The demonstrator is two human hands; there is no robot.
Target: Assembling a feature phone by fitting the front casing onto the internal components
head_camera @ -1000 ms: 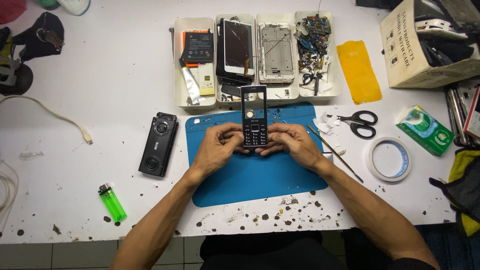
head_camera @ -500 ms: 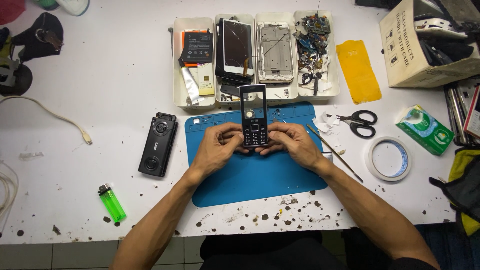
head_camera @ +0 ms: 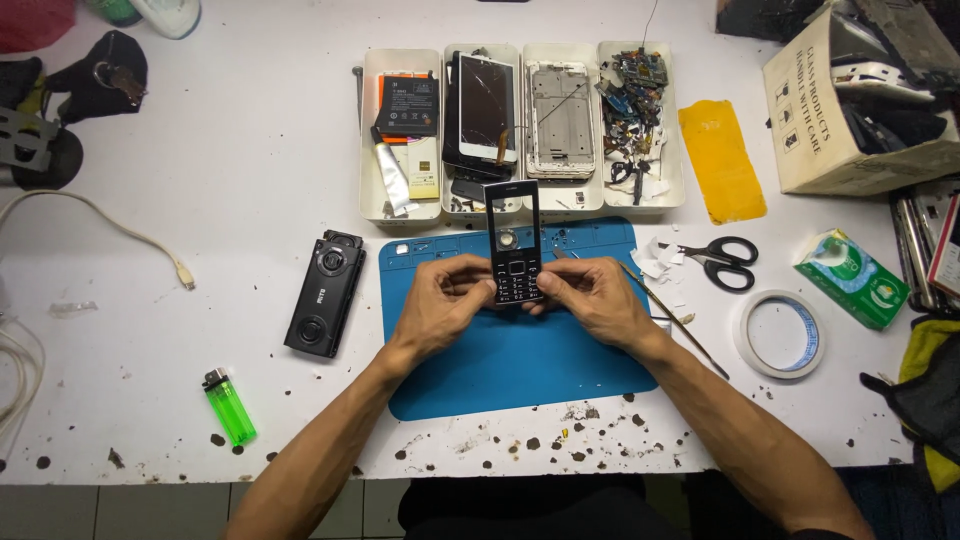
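left hand [head_camera: 445,300] + right hand [head_camera: 590,300]: gripping black phone housing [head_camera: 514,245] | over blue mat [head_camera: 520,360]

A single head-worn camera looks almost straight down from above the seated person, facing the white counter [head_camera: 200,150] from a moderate height. Both forearms enter from the bottom edge, and the blue mat [head_camera: 520,360] sits at centre. The counter's near edge and a strip of floor show along the bottom.

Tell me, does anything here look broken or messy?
Yes. The phone screen in the white tray is cracked, and dark specks litter the table's front edge. The keypad phone front in both hands has no screen.
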